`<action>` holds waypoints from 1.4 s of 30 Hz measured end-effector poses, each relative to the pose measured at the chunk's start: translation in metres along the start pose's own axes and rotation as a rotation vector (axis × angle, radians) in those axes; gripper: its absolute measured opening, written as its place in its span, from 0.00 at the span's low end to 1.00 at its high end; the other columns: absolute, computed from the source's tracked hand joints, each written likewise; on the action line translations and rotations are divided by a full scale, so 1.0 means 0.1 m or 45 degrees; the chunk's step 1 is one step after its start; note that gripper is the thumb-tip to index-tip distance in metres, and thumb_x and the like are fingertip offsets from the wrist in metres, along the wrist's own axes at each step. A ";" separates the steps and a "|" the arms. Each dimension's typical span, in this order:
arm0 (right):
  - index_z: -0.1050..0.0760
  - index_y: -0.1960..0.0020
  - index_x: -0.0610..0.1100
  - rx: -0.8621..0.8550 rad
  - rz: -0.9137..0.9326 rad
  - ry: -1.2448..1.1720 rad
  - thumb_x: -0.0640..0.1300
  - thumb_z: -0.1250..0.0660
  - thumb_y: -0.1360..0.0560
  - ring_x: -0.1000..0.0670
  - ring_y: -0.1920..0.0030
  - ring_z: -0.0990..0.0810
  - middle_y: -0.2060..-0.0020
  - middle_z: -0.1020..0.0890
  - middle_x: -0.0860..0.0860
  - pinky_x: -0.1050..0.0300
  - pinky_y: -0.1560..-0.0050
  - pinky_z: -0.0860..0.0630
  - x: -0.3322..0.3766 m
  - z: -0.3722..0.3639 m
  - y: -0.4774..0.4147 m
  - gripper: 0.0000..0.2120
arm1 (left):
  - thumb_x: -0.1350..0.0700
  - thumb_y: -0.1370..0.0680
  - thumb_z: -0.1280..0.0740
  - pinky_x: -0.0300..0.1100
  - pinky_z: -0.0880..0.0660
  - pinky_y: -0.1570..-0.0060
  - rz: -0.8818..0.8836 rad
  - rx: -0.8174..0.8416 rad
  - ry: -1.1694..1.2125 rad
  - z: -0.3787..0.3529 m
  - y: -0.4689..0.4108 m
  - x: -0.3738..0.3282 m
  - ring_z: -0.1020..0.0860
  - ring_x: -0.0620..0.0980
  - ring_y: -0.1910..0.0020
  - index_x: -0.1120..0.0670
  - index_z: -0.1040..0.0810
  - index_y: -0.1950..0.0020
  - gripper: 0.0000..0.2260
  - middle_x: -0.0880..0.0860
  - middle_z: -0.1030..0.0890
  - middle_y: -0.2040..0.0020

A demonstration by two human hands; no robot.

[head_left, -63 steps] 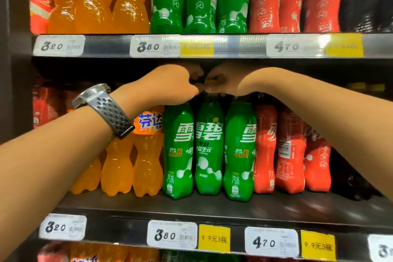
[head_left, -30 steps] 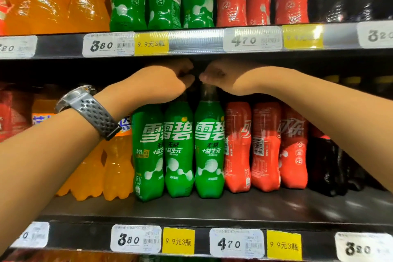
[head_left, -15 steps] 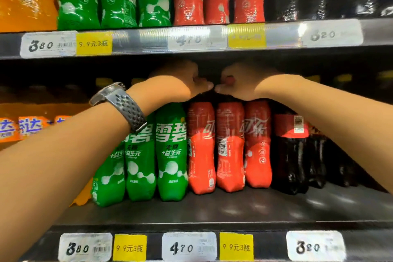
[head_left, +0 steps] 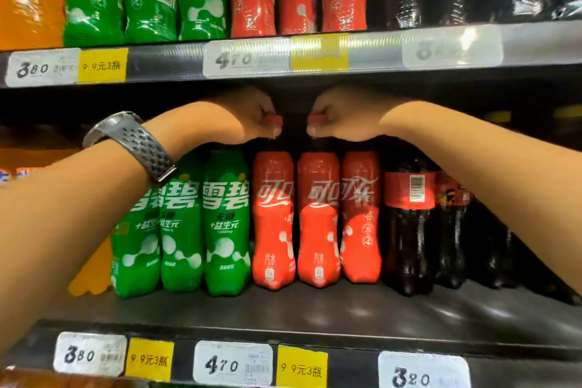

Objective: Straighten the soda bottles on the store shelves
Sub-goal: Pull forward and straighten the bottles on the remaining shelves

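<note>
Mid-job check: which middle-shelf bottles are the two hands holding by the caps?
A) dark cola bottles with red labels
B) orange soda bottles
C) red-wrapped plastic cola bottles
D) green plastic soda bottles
C: the left hand and right hand each pinch a red cap atop two neighbouring red-wrapped plastic cola bottles.

1. Both hands have worked rightward along the shelf: two seconds ago they met over the middle of the green bottles (head_left: 225, 224); now the left hand (head_left: 242, 118) pinches the cap of the first red bottle (head_left: 273, 220) and the right hand (head_left: 343, 118) that of the second red bottle (head_left: 318, 230)
2. The hands, almost touching half a second ago, now sit apart
3. The second red bottle's barcode has turned out of sight; its logo faces front
4. The view has swung right: the orange bottles (head_left: 91, 274) have shrunk to a sliver behind the left forearm, and dark cola bottles (head_left: 407, 230) have appeared
</note>
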State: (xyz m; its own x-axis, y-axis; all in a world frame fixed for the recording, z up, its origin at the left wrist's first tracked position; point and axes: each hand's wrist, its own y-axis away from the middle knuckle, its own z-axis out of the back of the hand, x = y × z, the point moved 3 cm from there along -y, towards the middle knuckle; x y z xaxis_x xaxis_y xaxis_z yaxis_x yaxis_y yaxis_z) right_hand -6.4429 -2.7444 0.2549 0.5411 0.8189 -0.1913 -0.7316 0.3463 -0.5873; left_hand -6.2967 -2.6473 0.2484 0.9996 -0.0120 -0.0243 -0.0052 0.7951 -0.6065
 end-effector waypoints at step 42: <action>0.22 0.49 0.46 0.252 0.014 -0.150 0.54 0.36 0.23 0.61 0.68 0.22 0.62 0.16 0.53 0.65 0.67 0.30 -0.48 0.18 0.38 0.12 | 0.53 0.24 0.31 0.49 0.26 0.43 -0.025 0.007 0.056 -0.27 -0.32 -0.48 0.21 0.54 0.50 0.54 0.20 0.42 0.12 0.50 0.20 0.55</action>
State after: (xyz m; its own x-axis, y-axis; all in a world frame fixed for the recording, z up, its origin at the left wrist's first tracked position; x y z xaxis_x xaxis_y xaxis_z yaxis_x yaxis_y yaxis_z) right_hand -6.5040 -2.7621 0.2562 0.4888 0.8670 -0.0966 -0.8105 0.4104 -0.4179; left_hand -6.3452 -2.6885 0.2470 0.9974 -0.0540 -0.0478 0.0143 0.7977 -0.6029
